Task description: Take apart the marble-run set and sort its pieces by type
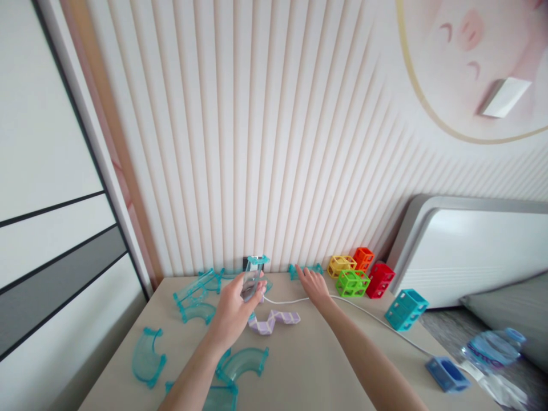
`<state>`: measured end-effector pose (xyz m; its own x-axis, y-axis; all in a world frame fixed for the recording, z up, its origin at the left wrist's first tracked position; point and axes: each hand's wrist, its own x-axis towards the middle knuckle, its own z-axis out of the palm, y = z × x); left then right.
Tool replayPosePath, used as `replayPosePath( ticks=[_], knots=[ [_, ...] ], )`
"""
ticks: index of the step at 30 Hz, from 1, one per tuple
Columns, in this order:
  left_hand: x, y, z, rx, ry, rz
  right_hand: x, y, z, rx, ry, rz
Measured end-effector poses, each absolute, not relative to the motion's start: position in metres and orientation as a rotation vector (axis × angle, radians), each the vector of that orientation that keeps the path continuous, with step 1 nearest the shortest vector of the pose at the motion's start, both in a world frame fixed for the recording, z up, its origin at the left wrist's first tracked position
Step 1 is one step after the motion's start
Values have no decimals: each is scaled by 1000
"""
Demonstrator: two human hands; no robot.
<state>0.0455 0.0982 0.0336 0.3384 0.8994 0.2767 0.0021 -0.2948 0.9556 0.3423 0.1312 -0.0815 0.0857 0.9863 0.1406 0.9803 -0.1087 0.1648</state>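
Fingers of left hand pinching clear track tube | right hand fingers spread flat on desk, frame centre | best kept upright, grip firm.

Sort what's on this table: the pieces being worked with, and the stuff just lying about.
In hand:
- left hand grips clear track piece
- right hand reaches for teal piece by wall
- curved teal tracks

Lying about:
- coloured cage blocks
- white cable
- water bottle

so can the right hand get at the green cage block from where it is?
Probably yes. The right hand rests open on the table near the wall, and the green cage block stands just to its right. Only the white cable crosses the bare tabletop between them, lying flat.
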Motion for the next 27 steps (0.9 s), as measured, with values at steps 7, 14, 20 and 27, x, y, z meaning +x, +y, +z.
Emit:
replayPosePath(
  ticks=[7, 14, 20, 27],
  knots=[
    [47, 98, 32, 1599, 831, 1112, 331, 113, -102, 2542, 1878, 121],
    [46, 96, 33, 1619, 841, 1114, 332, 106, -98, 2690, 1822, 197],
    [49, 96, 30, 1621, 839, 1097, 316, 116, -92, 2682, 1932, 342],
    [48, 95, 33, 1640, 842, 1099, 303, 142, -95, 2731, 1890, 305]
  ],
)
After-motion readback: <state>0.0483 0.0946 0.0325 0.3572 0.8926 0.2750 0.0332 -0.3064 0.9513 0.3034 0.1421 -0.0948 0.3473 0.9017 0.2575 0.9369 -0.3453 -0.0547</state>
